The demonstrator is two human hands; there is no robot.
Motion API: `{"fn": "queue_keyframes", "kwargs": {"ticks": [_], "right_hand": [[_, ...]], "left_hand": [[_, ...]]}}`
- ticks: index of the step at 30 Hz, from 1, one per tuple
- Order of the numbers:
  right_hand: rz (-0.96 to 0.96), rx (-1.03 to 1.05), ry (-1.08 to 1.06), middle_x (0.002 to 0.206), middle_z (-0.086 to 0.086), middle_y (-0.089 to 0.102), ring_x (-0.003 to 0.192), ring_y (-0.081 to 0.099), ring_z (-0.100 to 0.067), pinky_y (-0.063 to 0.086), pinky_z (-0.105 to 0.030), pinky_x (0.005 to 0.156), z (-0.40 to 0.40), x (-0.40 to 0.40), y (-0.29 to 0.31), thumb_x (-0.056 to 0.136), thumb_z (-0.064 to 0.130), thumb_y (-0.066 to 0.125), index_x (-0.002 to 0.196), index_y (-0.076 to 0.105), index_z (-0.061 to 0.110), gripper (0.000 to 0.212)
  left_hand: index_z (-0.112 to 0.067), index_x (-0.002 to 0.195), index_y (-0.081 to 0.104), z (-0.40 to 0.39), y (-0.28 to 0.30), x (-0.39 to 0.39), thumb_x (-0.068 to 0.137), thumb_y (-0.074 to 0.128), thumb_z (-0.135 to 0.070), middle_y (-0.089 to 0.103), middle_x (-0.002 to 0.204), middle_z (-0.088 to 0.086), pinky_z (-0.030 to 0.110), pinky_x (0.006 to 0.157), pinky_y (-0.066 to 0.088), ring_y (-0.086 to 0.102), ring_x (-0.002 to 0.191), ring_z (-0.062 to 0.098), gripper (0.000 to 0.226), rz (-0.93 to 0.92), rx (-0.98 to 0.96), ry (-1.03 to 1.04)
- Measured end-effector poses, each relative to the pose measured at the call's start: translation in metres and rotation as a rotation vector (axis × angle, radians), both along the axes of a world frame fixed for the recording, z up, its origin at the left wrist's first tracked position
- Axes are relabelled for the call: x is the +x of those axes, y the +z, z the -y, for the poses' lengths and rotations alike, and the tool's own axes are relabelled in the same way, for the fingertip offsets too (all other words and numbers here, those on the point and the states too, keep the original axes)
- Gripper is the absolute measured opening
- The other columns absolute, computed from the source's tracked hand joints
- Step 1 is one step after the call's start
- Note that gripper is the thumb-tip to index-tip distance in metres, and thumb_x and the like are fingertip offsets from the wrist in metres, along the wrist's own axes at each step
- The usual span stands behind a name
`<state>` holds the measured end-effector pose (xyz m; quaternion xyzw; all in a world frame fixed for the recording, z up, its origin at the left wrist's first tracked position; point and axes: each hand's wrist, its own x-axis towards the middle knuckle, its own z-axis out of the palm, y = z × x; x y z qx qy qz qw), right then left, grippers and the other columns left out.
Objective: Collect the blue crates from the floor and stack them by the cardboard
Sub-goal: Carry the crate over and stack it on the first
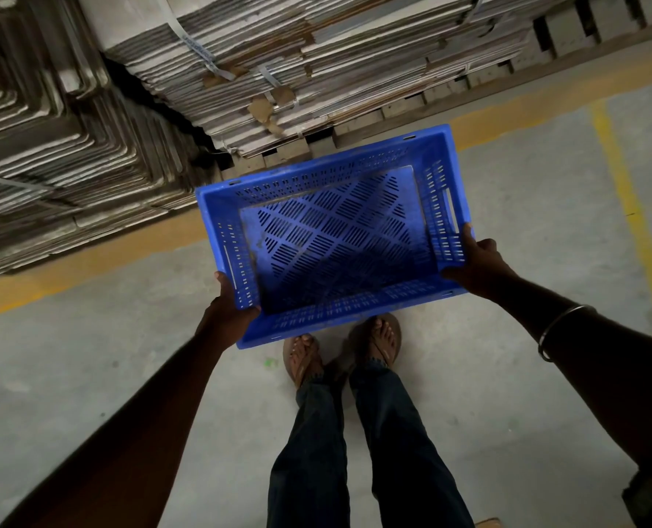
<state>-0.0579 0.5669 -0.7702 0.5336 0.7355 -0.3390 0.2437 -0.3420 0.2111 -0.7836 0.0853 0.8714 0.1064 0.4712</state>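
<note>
Both the left hand point(228, 307) and right hand point(477, 261) clamp the near corners of the empty blue crate point(332, 238), carried level above the floor just beside the strapped cardboard stack point(317, 62), probably for setting down.

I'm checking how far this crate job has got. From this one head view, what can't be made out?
- Other crates or a started stack: none in frame.
- Floor under the blue perforated plastic crate: hidden by the crate.
- Fingers of the left hand and right hand: wrapped under the rim, so the grip is partly hidden.
- Tops of the strapped flat cardboard stacks: cut off by the top edge.
</note>
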Motion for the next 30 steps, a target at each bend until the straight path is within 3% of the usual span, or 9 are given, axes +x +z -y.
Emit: {"fn": "queue_keyframes", "kwargs": {"ticks": [4, 8, 10, 13, 17, 19, 21, 25, 30], "right_hand": [[-0.005, -0.032, -0.018, 0.139, -0.024, 0.031, 0.122, 0.047, -0.043, 0.045, -0.033, 0.089, -0.003, -0.001, 0.001, 0.081, 0.029, 0.074, 0.157, 0.001, 0.03, 0.105], [-0.075, 0.039, 0.045, 0.151, -0.028, 0.028, 0.138, 0.033, -0.041, 0.036, -0.038, 0.107, 0.015, 0.001, 0.015, 0.078, 0.02, 0.076, 0.156, 0.015, 0.013, 0.099], [-0.146, 0.07, 0.083, 0.152, -0.03, 0.028, 0.142, 0.03, -0.041, 0.033, -0.041, 0.114, 0.028, 0.003, 0.032, 0.075, 0.017, 0.077, 0.154, 0.021, 0.008, 0.097], [-0.19, 0.086, 0.14, 0.151, -0.032, 0.03, 0.141, 0.032, -0.043, 0.032, -0.042, 0.115, 0.044, 0.006, 0.072, 0.076, 0.016, 0.076, 0.152, 0.025, 0.002, 0.093], [-0.229, 0.114, 0.175, 0.15, -0.029, 0.034, 0.137, 0.038, -0.044, 0.037, -0.045, 0.112, 0.051, 0.015, 0.138, 0.075, 0.028, 0.073, 0.152, 0.027, 0.006, 0.093], [-0.243, 0.103, 0.182, 0.153, -0.021, 0.034, 0.139, 0.037, -0.037, 0.037, -0.044, 0.113, 0.051, 0.023, 0.173, 0.073, 0.038, 0.064, 0.154, 0.023, 0.014, 0.094], [-0.266, 0.127, 0.173, 0.154, -0.015, 0.036, 0.14, 0.036, -0.033, 0.036, -0.041, 0.113, 0.052, 0.029, 0.211, 0.077, 0.036, 0.063, 0.154, 0.023, 0.015, 0.089], [-0.282, 0.161, 0.139, 0.154, -0.014, 0.036, 0.141, 0.035, -0.03, 0.032, -0.037, 0.115, 0.071, 0.049, 0.272, 0.084, 0.028, 0.068, 0.154, 0.024, 0.011, 0.084], [-0.252, 0.233, 0.042, 0.152, -0.015, 0.039, 0.14, 0.037, -0.032, 0.035, -0.042, 0.113, 0.089, 0.08, 0.326, 0.085, 0.034, 0.066, 0.153, 0.027, 0.011, 0.081]], "left_hand": [[-0.035, 0.156, -0.004, -0.003, 0.011, 0.0, 0.077, 0.071, -0.044, 0.048, 0.146, 0.012, 0.046, 0.102, 0.046, 0.052, 0.126, 0.036, 0.108, 0.033, 0.03, 0.081], [-0.028, 0.158, 0.004, -0.007, 0.033, 0.012, 0.078, 0.071, -0.037, 0.042, 0.149, 0.012, 0.043, 0.091, 0.051, 0.052, 0.125, 0.035, 0.104, -0.007, 0.077, 0.015], [-0.026, 0.158, 0.005, -0.004, 0.049, 0.02, 0.076, 0.071, -0.044, 0.027, 0.159, 0.01, 0.044, 0.1, 0.047, 0.044, 0.136, 0.033, 0.107, -0.027, 0.102, -0.041], [-0.017, 0.158, 0.012, -0.012, 0.088, 0.032, 0.086, 0.069, -0.04, 0.018, 0.163, 0.012, 0.038, 0.113, 0.034, 0.03, 0.146, 0.03, 0.095, -0.058, 0.152, -0.159], [-0.014, 0.156, 0.021, -0.028, 0.154, 0.044, 0.084, 0.044, -0.065, 0.018, 0.163, 0.009, 0.038, 0.119, 0.028, 0.021, 0.15, 0.024, 0.092, -0.149, 0.324, -0.414], [-0.017, 0.157, 0.02, -0.04, 0.189, 0.051, 0.092, 0.05, -0.057, 0.015, 0.164, 0.005, 0.04, 0.119, 0.027, 0.018, 0.15, 0.022, 0.082, -0.151, 0.399, -0.463], [-0.021, 0.157, 0.018, -0.057, 0.225, 0.057, 0.096, 0.055, -0.047, 0.01, 0.164, 0.001, 0.039, 0.12, 0.026, 0.013, 0.151, 0.019, 0.076, -0.163, 0.427, -0.501], [-0.025, 0.156, 0.02, -0.074, 0.29, 0.062, 0.09, 0.046, -0.065, 0.012, 0.164, -0.004, 0.04, 0.12, 0.025, 0.015, 0.151, 0.014, 0.082, -0.152, 0.42, -0.553], [-0.023, 0.157, 0.018, -0.093, 0.353, 0.058, 0.088, 0.045, -0.065, 0.01, 0.165, -0.002, 0.045, 0.121, 0.022, 0.013, 0.152, 0.015, 0.086, -0.13, 0.435, -0.694]]}}
